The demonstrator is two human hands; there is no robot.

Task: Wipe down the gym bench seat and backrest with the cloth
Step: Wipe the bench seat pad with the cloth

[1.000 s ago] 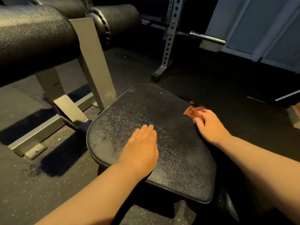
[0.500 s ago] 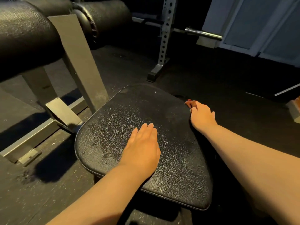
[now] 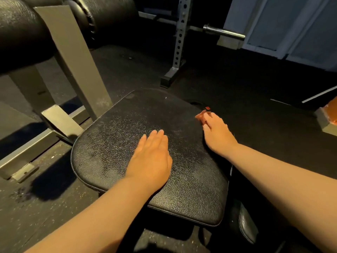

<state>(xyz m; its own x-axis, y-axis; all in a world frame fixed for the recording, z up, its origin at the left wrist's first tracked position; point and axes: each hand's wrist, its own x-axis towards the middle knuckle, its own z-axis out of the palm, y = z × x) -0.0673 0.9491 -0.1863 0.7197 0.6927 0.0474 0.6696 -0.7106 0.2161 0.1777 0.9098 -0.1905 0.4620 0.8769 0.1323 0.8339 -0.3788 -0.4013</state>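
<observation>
My right hand (image 3: 217, 136) grips the reddish cloth (image 3: 200, 115) at the seat's (image 3: 113, 143) 2 o'clock edge. The pad to cover lies toward 8 o'clock from it. My left hand (image 3: 151, 157) lies flat mid-seat, fingers straight and together, bracing.

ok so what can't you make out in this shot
Head view:
- cloth: only a reddish scrap shows; the right hand covers the rest, grip unclear.
- orange object: cut off by the right edge.
- under the seat: lost in shadow.
</observation>
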